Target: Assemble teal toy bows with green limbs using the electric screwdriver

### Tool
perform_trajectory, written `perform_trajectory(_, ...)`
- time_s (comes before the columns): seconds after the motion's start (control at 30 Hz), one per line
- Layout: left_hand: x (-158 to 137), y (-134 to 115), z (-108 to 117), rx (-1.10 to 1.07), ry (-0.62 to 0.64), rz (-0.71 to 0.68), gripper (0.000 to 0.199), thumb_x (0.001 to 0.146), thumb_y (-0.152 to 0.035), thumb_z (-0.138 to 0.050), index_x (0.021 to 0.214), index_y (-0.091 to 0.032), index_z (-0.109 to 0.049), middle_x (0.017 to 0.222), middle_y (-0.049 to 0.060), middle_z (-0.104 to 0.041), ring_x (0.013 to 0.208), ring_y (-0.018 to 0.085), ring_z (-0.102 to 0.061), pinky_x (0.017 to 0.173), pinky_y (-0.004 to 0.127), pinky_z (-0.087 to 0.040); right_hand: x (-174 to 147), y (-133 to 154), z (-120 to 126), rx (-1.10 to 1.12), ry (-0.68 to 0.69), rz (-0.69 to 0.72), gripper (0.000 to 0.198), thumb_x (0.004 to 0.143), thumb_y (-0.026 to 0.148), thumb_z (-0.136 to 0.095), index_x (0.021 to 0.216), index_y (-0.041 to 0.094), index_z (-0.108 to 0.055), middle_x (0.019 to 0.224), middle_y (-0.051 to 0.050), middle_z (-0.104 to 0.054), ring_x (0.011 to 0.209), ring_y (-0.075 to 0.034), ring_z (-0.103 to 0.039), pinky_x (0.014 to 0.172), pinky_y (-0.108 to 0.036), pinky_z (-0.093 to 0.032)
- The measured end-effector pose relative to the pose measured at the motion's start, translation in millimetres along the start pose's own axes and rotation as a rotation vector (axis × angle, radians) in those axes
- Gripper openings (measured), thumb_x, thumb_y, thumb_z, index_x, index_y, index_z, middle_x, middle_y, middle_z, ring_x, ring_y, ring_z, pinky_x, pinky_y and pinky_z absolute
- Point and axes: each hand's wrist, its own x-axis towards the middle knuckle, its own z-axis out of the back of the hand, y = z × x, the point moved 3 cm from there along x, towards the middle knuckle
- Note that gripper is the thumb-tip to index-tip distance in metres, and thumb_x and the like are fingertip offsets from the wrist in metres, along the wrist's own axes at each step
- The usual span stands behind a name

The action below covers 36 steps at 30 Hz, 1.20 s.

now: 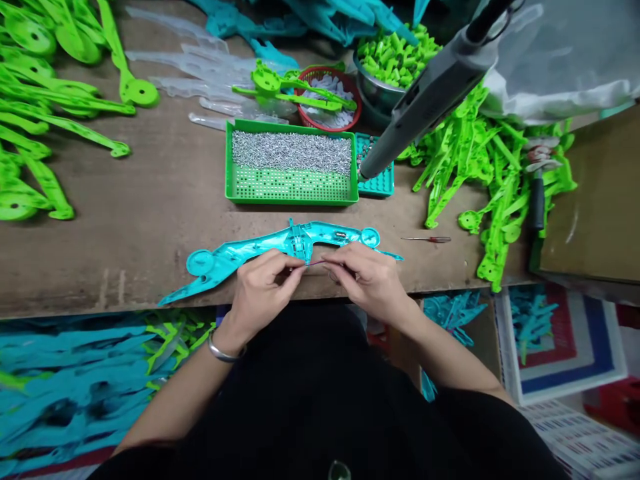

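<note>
My left hand (267, 287) and my right hand (367, 277) pinch a thin dark wire-like strand (316, 263), one at each end, with a short stretch of it showing between the fingertips. Just beyond them on the table lies a long turquoise plastic part (250, 251), open side up, with round ends and a ribbed bracket near its middle. A small metal spring-like piece (341, 235) sits in its right arm. Both hands are at the part's near edge; whether they touch it I cannot tell. The strand's ends are hidden in my fingers.
A green perforated tray (293, 199) of small metal screws stands behind the part, beside a small teal tray (385, 183). A grey power screwdriver (425, 87) hangs above. A thin screwdriver (426, 239) lies right. Lime-green parts (35, 127) pile left; a cardboard box (590, 200) stands right.
</note>
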Motion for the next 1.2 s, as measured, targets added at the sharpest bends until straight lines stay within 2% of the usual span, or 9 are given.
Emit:
perform_trajectory(0.07,3,3,1,0.026,0.02,-0.002,0.014,0.089,-0.024,-0.067,0.102,-0.019,-0.069,0.087,0.003,-0.071,0.078,0.014,-0.066,0.073,0.027,-0.053,5,-5,-1,-0.108,0.038,0.004,0.018,0.096,0.012,-0.052,0.105,0.014,-0.067,0.089,-0.007,-0.069,0.085,-0.015,-0.065,0.078,-0.029,-0.054)
perform_trajectory(0.13,6,7,2,0.103,0.048,-0.026,0.044,0.086,-0.036,-0.071,0.125,-0.018,-0.06,0.11,0.009,-0.07,0.101,0.021,-0.066,0.089,0.035,-0.053,12,-10,1,-0.254,0.113,0.008,0.021,0.098,0.012,-0.046,0.102,0.013,-0.066,0.088,-0.008,-0.066,0.081,-0.017,-0.061,0.073,-0.03,-0.051)
perform_trajectory(0.2,8,12,3,0.233,0.081,-0.04,0.08,0.078,-0.052,-0.075,0.143,-0.016,-0.045,0.133,0.016,-0.06,0.122,0.03,-0.056,0.103,0.045,-0.045,21,-12,4,-0.421,0.21,0.023,0.022,0.097,0.01,-0.042,0.098,0.012,-0.064,0.088,-0.009,-0.062,0.077,-0.018,-0.056,0.068,-0.031,-0.047)
perform_trajectory(0.27,10,17,2,0.369,0.124,-0.009,0.106,0.069,-0.065,-0.076,0.151,-0.014,-0.033,0.142,0.02,-0.051,0.13,0.037,-0.048,0.108,0.051,-0.038,29,-10,6,-0.564,0.317,0.054,0.021,0.095,0.008,-0.041,0.093,0.013,-0.062,0.088,-0.01,-0.058,0.076,-0.019,-0.051,0.064,-0.031,-0.042)
perform_trajectory(0.33,11,22,-2,0.469,0.168,0.04,0.119,0.064,-0.072,-0.075,0.154,-0.012,-0.026,0.142,0.022,-0.05,0.129,0.04,-0.046,0.108,0.054,-0.034,37,-7,4,-0.662,0.413,0.07,0.021,0.093,0.006,-0.041,0.091,0.013,-0.06,0.089,-0.011,-0.057,0.079,-0.02,-0.049,0.064,-0.032,-0.039)
perform_trajectory(0.6,12,25,-13,0.581,0.211,0.11,0.107,0.076,-0.067,-0.068,0.154,-0.008,-0.025,0.12,0.019,-0.063,0.109,0.036,-0.054,0.097,0.049,-0.036,47,2,-11,-0.764,0.542,0.043,0.026,0.094,0.003,-0.035,0.093,0.011,-0.06,0.088,-0.013,-0.056,0.078,-0.021,-0.047,0.059,-0.032,-0.034)
perform_trajectory(0.83,10,20,-12,0.571,0.154,0.068,0.109,0.074,-0.069,-0.068,0.156,-0.013,-0.022,0.119,0.018,-0.064,0.105,0.036,-0.055,0.094,0.046,-0.036,36,-3,-8,-0.628,0.43,0.037,0.026,0.097,0.008,-0.034,0.092,0.013,-0.059,0.087,-0.01,-0.054,0.073,-0.019,-0.044,0.059,-0.032,-0.036)
perform_trajectory(1.0,9,14,-13,0.541,0.095,0.038,0.098,0.079,-0.066,-0.066,0.156,-0.021,-0.026,0.117,0.014,-0.064,0.102,0.032,-0.054,0.095,0.045,-0.035,29,9,-8,-0.548,0.385,0.06,0.026,0.097,0.008,-0.034,0.093,0.015,-0.059,0.089,-0.01,-0.055,0.08,-0.02,-0.047,0.065,-0.033,-0.041)
perform_trajectory(1.2,10,10,-12,0.554,0.125,0.066,0.103,0.075,-0.067,-0.069,0.155,-0.017,-0.028,0.116,0.016,-0.064,0.104,0.034,-0.055,0.093,0.046,-0.037,25,-10,-9,-0.401,0.291,-0.132,0.018,0.098,0.016,-0.042,0.096,0.014,-0.06,0.091,-0.01,-0.059,0.078,-0.019,-0.053,0.067,-0.032,-0.043)
